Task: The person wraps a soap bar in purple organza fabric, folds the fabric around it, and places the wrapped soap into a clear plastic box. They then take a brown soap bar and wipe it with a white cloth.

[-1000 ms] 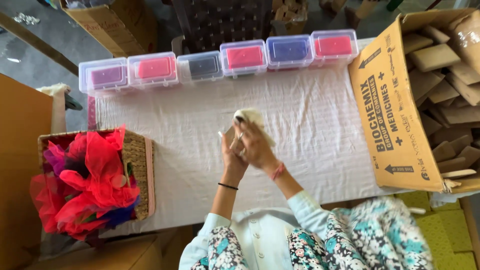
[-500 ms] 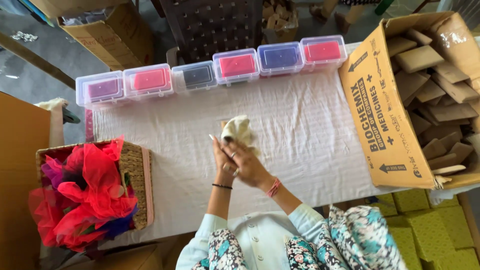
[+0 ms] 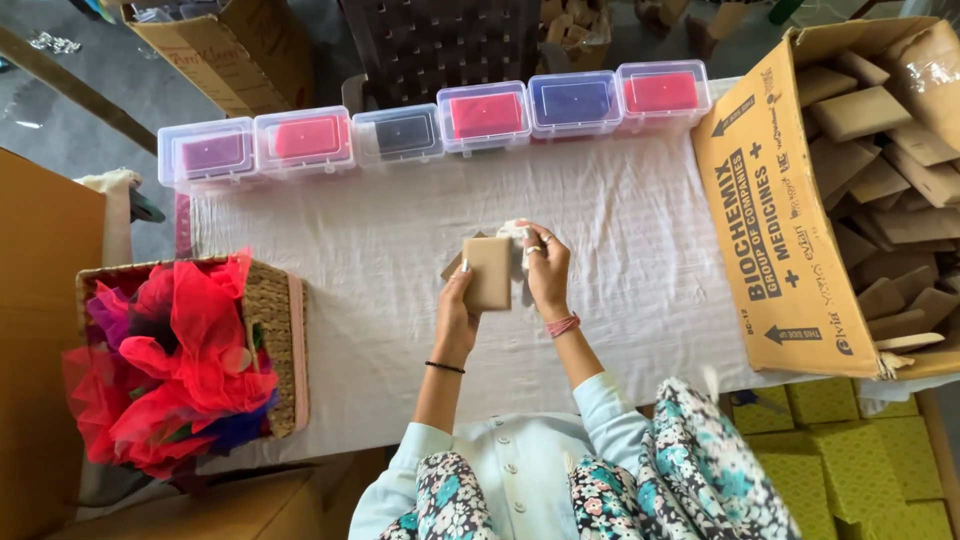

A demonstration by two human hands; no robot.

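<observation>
— What are you holding right now?

— I am gripping a small flat tan cardboard box [image 3: 488, 272] in my left hand [image 3: 456, 312], fingers curled along its left edge, just above the white cloth-covered table [image 3: 640, 250]. My right hand [image 3: 547, 272] is pinching a crumpled bit of white tissue [image 3: 514, 233] against the box's upper right corner, fingers bent close together.

— What has changed in the last second?

— A moment ago the pale wad was sitting on top, between both hands, and the box was hardly showing. Now the flat face is turned up towards me and the tissue is slipping behind it, so I am judging that the wrapping is coming away from the box, though I cannot tell for certain.

— And around you?

— Six clear plastic lidded tubs [image 3: 485, 115] with purple, pink, dark, red and blue contents are lining the far edge. A woven basket of red and purple net fabric [image 3: 180, 350] is sitting to my left. A large open cardboard carton [image 3: 790, 200], full of the same tan boxes, is lying to my right, with yellow-green packets [image 3: 860, 450] below it.
</observation>
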